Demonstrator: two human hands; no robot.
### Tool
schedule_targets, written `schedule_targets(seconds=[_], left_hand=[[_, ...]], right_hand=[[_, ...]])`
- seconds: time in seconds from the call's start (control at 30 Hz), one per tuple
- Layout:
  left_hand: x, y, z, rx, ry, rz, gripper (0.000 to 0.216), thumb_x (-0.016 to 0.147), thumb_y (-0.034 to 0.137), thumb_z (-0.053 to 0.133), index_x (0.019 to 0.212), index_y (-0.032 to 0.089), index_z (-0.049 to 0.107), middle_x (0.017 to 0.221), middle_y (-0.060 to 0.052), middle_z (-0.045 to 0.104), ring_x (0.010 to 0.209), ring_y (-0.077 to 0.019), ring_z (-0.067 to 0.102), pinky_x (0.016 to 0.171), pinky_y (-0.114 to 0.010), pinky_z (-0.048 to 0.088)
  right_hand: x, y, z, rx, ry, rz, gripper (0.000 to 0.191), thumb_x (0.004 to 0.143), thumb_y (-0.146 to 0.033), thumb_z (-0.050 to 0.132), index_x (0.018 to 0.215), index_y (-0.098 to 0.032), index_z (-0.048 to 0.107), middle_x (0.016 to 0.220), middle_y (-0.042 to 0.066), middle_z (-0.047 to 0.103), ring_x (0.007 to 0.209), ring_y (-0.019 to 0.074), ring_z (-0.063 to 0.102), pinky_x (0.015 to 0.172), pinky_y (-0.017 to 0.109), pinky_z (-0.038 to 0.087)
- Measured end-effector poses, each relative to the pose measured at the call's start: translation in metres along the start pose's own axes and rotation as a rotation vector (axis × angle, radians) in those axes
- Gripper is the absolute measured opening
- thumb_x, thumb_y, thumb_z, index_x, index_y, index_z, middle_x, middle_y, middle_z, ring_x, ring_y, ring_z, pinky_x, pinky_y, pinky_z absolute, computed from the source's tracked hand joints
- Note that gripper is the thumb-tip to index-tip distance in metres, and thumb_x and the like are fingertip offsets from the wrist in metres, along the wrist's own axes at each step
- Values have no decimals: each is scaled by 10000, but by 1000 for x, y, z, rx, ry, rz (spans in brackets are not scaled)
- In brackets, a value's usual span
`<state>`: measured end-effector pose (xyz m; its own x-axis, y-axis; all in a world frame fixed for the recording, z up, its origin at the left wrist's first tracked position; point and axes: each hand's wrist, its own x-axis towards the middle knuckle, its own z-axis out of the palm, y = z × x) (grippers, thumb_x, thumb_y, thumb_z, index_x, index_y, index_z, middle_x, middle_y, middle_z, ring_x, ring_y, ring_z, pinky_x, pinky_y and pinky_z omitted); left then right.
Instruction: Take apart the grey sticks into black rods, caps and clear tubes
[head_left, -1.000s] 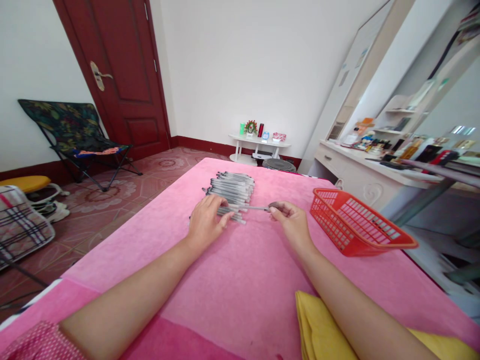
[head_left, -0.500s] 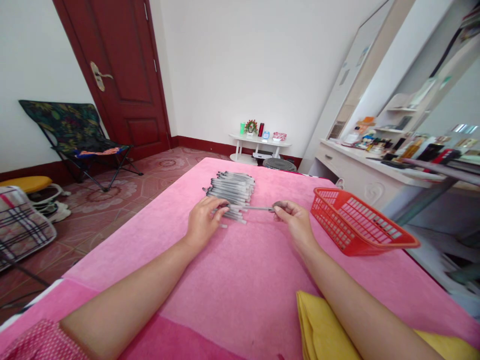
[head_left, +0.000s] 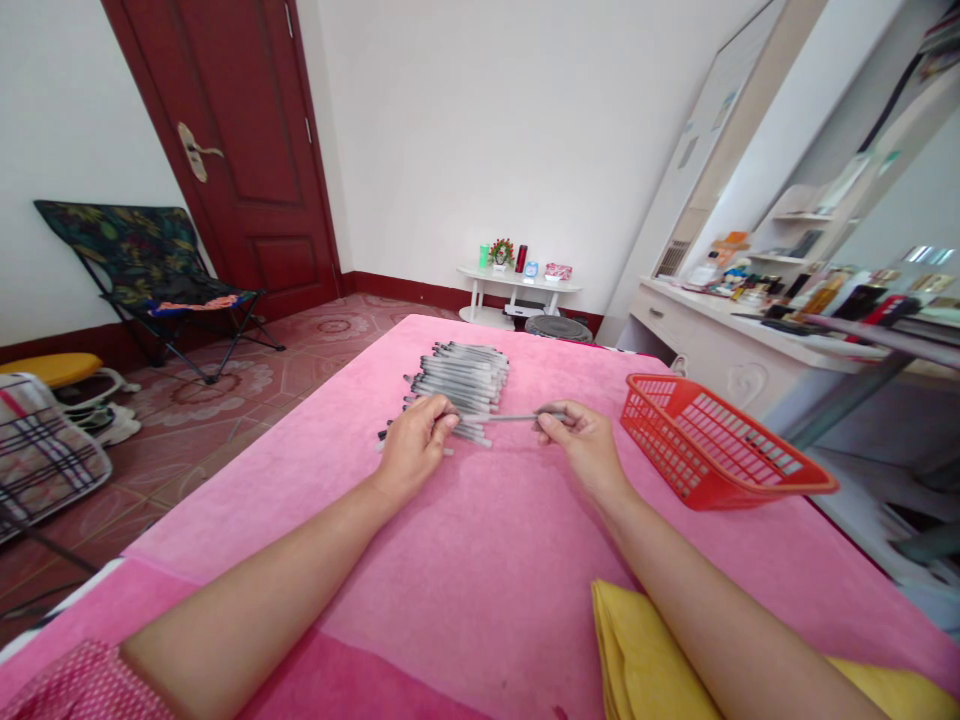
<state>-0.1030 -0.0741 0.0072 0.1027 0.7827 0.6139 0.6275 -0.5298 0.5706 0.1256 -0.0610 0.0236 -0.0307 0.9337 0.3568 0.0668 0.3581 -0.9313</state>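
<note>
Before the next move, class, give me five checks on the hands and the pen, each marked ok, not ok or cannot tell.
1. Left hand pinches one end of the grey pen: ok.
2. Right hand pinches the other end: ok.
3. Grey pen held clear of the pile of pens behind it: cannot tell.
4. Pile of pens lies heaped together on the pink cloth: ok.
5. Red basket stands open-topped to the right of the right hand: ok.
</note>
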Motion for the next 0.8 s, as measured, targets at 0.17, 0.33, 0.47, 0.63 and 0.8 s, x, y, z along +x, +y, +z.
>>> schedule_targets(seconds=[0.17, 0.33, 0.47, 0.63, 0.8], left_hand=[[1, 0, 6, -248, -67, -249, 388, 845, 424, 351, 547, 182, 401, 506, 26, 400, 493, -109, 386, 517, -230, 324], [3, 1, 11, -667, -196, -582, 461, 811, 501, 373, 474, 203, 274, 357, 78, 228, 335, -61, 198, 405, -211, 257], [3, -1, 8, -561, -117, -453, 436, 811, 516, 386, 576, 160, 478, 462, 17, 469, 378, -79, 374, 391, -198, 299], [1, -8, 9, -443, -69, -268, 307, 702, 416, 604, 875, 165, 574, 729, -4, 572, 574, -120, 518, 464, -211, 426], [0, -7, 8, -258, -84, -121, 250, 794, 362, 499, 678, 158, 583, 617, 0, 540, 603, -125, 513, 546, -218, 418]], right_hand=[[-2, -4, 3, -32, -15, -61, 136, 677, -241, 629, 765, -137, 621, 644, 10, 617, 515, 102, 557, 516, 227, 468], [-5, -6, 6, -106, -22, -142, 113, 689, -235, 608, 765, -154, 627, 683, 9, 613, 547, 107, 555, 535, 237, 491], [-4, -4, 2, -102, -5, -108, 130, 702, -260, 600, 768, -149, 613, 645, 5, 601, 521, 104, 538, 506, 230, 470], [0, -6, -4, -76, 15, -45, 156, 698, -299, 608, 725, -146, 596, 584, -8, 577, 466, 88, 494, 479, 221, 434], [1, -8, -5, -66, 17, -27, 161, 689, -305, 613, 714, -148, 592, 580, -12, 574, 459, 85, 489, 481, 218, 425]])
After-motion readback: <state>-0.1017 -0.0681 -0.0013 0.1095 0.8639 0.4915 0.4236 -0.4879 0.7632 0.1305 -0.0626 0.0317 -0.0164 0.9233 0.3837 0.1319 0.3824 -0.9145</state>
